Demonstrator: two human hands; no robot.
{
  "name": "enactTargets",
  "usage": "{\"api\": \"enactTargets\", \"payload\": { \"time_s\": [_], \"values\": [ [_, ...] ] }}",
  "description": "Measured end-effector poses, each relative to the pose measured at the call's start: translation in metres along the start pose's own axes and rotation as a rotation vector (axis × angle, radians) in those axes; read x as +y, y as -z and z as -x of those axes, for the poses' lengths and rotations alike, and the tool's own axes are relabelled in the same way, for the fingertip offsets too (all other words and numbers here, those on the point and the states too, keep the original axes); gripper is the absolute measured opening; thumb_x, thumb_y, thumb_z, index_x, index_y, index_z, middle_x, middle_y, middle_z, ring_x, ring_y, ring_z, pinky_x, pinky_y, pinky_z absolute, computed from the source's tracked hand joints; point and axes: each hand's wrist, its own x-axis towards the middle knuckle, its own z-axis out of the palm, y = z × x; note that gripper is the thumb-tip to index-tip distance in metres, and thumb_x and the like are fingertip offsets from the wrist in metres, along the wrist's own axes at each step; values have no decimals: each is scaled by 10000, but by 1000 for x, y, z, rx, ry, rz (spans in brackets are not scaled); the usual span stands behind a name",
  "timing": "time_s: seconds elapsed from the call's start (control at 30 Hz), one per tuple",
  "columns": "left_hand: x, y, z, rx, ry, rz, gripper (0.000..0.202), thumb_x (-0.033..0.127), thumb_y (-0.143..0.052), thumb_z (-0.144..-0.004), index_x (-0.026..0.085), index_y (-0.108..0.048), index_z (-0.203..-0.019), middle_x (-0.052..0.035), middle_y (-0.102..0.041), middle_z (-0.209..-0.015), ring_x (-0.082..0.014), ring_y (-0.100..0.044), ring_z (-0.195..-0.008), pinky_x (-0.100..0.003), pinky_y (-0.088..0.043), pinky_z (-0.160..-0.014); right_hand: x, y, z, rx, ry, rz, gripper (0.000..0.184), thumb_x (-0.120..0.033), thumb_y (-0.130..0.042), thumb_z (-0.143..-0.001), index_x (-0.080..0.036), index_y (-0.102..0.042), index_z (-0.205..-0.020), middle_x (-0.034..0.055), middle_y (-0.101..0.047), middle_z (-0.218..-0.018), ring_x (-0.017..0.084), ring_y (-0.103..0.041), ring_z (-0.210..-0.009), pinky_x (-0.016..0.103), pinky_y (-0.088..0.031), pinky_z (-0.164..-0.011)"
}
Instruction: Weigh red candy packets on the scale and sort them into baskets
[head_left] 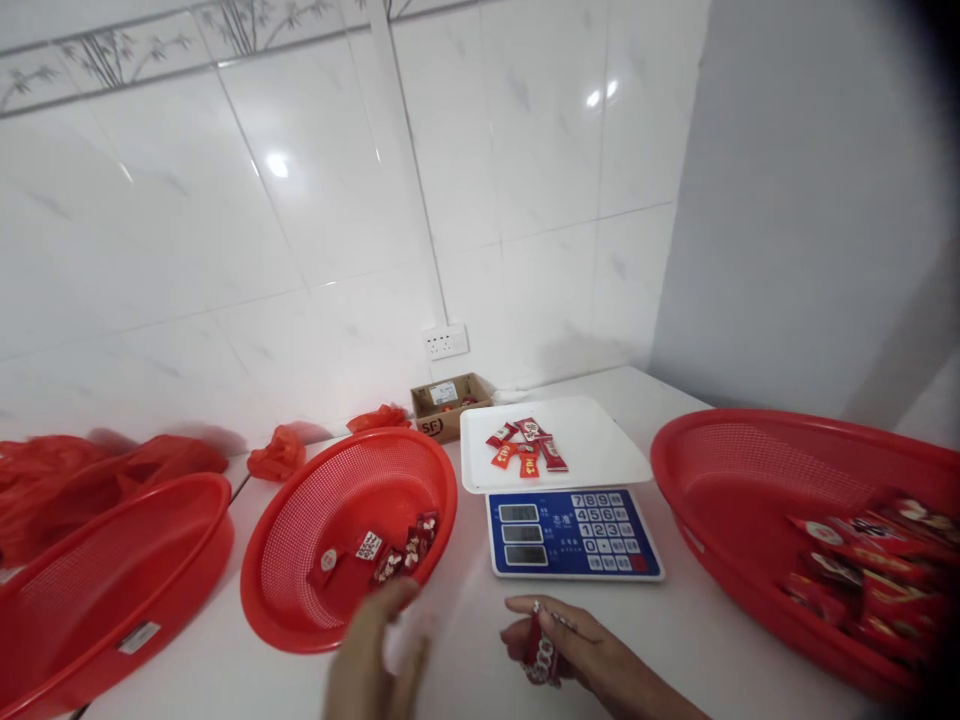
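My right hand (574,645) is closed around a small dark red snack packet (541,655) with a pale pattern, in front of the scale. My left hand (379,650), slightly blurred, has its fingers apart with nothing visible between them; it is near the front rim of the middle red basket (292,520). Inside that basket lie several small red packets (390,565). Behind my right hand stands a blue-fronted digital scale (577,533). Its white tray (600,450) carries several red packets (529,430).
A large red basket (720,520) at the right holds many red packets (885,575). Another red basket (180,570) stands at the left. Behind are red plastic bags (277,455) and a small cardboard box (450,410). A tiled wall (525,200) bounds the white table.
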Motion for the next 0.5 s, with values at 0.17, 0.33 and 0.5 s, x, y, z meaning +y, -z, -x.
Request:
{"api": "enactTargets", "payload": {
  "time_s": [0.17,0.33,0.5],
  "values": [
    [-64,69,-87,51,-35,-512,690,525,-448,-752,106,-369,-1295,-190,-451,-1290,-318,-374,-1240,-470,-335,-996,16,12,-9,77,23,10,623,-685,-507,-711,-182,-629,-1058,87,-690,-894,228,-622,-866,371,-435,-801],
    [-129,91,-114,-156,259,-867,772,473,-484,-725,116,-259,-1371,-228,-256,-1439,-402,-163,-1340,-620,-220,-987,21,16,-11,97,-4,-150,607,-651,-572,-687,-181,-618,-1068,86,-692,-911,221,-628,-874,380,-425,-852],
    [-163,112,-124,12,418,-760,809,475,-623,-594,41,-425,-1248,-325,-389,-1316,-511,-291,-1242,-705,-253,-865,22,20,-11,75,-39,-157,645,-653,-588,-671,-181,-606,-1111,94,-688,-953,225,-627,-911,372,-424,-876]
  ]
}}
